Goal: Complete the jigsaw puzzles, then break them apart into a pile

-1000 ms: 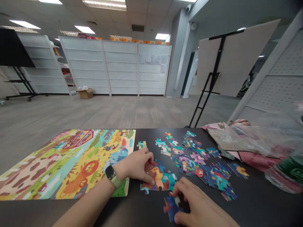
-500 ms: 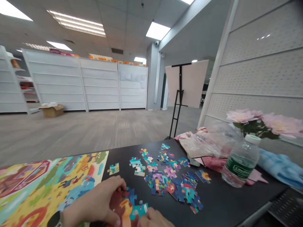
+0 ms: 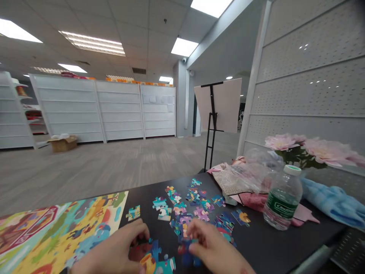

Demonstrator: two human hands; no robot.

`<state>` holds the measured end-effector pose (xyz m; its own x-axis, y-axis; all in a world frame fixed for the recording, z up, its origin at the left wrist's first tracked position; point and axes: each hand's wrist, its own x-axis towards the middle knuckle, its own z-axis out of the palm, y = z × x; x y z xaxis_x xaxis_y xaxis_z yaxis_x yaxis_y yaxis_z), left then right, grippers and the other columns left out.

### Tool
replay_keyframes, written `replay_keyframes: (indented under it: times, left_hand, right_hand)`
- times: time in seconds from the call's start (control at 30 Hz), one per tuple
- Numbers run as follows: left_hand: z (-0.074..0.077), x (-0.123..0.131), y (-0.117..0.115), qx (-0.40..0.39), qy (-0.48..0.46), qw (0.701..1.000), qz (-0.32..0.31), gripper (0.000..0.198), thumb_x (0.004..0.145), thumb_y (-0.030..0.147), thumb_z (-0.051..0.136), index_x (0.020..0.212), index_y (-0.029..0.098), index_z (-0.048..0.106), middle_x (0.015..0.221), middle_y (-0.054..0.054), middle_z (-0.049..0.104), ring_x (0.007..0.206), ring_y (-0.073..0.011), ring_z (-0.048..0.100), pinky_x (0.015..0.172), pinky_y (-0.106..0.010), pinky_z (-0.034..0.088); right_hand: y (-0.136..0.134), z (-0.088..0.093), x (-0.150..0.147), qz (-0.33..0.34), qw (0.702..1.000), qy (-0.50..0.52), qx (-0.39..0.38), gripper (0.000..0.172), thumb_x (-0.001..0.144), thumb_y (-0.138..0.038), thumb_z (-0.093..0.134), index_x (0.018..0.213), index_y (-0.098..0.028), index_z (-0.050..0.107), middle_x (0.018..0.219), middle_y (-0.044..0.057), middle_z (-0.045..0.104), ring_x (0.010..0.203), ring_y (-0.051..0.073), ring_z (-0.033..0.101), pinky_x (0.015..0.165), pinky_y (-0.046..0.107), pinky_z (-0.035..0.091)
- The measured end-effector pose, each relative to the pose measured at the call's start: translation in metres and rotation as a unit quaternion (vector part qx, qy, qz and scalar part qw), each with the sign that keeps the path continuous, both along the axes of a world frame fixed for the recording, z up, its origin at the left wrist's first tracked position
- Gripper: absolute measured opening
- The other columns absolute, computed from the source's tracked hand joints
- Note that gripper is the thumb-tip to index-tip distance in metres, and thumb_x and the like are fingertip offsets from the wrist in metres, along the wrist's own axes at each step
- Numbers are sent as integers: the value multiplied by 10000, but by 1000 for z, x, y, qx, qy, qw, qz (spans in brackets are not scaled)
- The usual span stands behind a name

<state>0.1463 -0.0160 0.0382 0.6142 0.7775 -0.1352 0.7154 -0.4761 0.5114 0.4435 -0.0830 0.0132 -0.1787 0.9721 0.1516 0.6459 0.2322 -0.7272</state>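
1. At the lower border, on the dark table (image 3: pixel 265 247), between the two hands: joined puzzle section (image 3: pixel 155 249) in brown, orange, blue and teal, partly cut off by the frame. It lies flat, which probably helps its interlocked tabs stay together.

2. Left hand (image 3: pixel 114 247), over the section's left part: thumb and curled fingers span it, apparently to steady it against sliding. Whether they grip or merely rest cannot be told.

3. Right hand (image 3: pixel 212 243), just right of the section: thumb and fingers appear pinched on a dark blue piece (image 3: pixel 186 258), blurred and apart from the section. A fingertip hold seems suited to so thin an item.

4. Loose pieces (image 3: pixel 201 214), in and beyond the right hand's area: a partly overlapping cluster, presumably kept within easy reach; many printed faces show, which would ease telling them apart.

5. Single yellow-and-teal piece (image 3: pixel 134 213), beyond the left hand: separate from the cluster, near the picture board (image 3: pixel 94 228); the reason is not shown.

6. Picture board, far left: flat, likely placed aside to leave working room.

7. Water bottle (image 3: pixel 282 207), right: upright beside plastic wrap (image 3: pixel 251 175), probably out of the hands' way.

8. Background: easel (image 3: pixel 211 114) and white shelving (image 3: pixel 119 110).
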Motion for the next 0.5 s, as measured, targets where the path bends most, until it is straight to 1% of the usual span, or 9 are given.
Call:
replay_keyframes:
  times: [0.03,0.07,0.1,0.13,0.2,0.3,0.37,0.43,0.5]
  left_hand:
    - [4,6,8,19,-22,1000,-5,359,695,311,745,1016,239,600,1016,18,614,890,-186,566,766,-251,440]
    - [8,17,18,50,-45,998,-6,296,778,330,687,1046,235,607,1024,6,621,901,-185,571,794,-261,447]
    - [11,30,32,85,-62,994,-16,235,829,351,648,1024,222,623,996,-5,631,879,-183,579,794,-269,454]
    - [14,48,47,117,-75,990,-27,221,861,352,620,1031,211,635,995,-19,645,872,-185,589,793,-273,462]
    - [15,90,82,144,-80,986,-38,208,888,321,595,1037,186,648,1009,-47,674,892,-192,621,811,-277,484]
    - [8,157,130,160,-61,984,-46,220,907,265,580,1097,193,664,1115,-66,693,1045,-220,626,940,-311,469]
    - [-2,192,152,160,-39,985,-54,307,898,271,612,1194,195,646,1195,-85,685,1149,-253,598,1004,-344,447]
    - [-12,214,164,144,-14,988,-53,417,875,331,667,1263,186,620,1246,-112,671,1207,-292,575,1015,-372,449]
    - [-20,224,172,118,9,992,-49,448,842,374,714,1242,187,643,1229,-114,684,1192,-302,594,1009,-371,457]
  right_hand:
    - [7,1,12,-59,997,41,18,169,833,-328,567,955,-249,654,813,-13,677,727,161,625,659,246,452]
    - [13,0,23,-123,989,78,40,185,842,-349,545,958,-236,633,810,0,667,729,172,621,669,261,458]
    - [20,-3,33,-182,975,110,65,207,847,-383,534,960,-229,615,808,10,662,728,182,619,673,274,464]
    - [26,-7,42,-228,960,136,87,240,844,-425,535,962,-226,599,807,17,659,724,191,619,672,285,468]
    - [35,-18,52,-284,935,175,123,312,823,-498,560,971,-224,583,817,27,663,724,203,623,670,297,475]
    - [41,-28,58,-297,921,199,153,356,798,-539,597,966,-225,594,814,27,664,729,207,629,672,299,482]
    - [41,-29,58,-288,920,211,161,359,793,-540,613,959,-222,602,810,28,664,727,205,632,667,297,487]
    - [39,-27,59,-282,918,230,156,376,785,-550,621,964,-220,600,825,38,671,730,208,637,650,298,492]
    - [39,-26,60,-287,914,246,146,401,768,-568,631,973,-224,600,851,45,679,736,211,642,634,298,493]
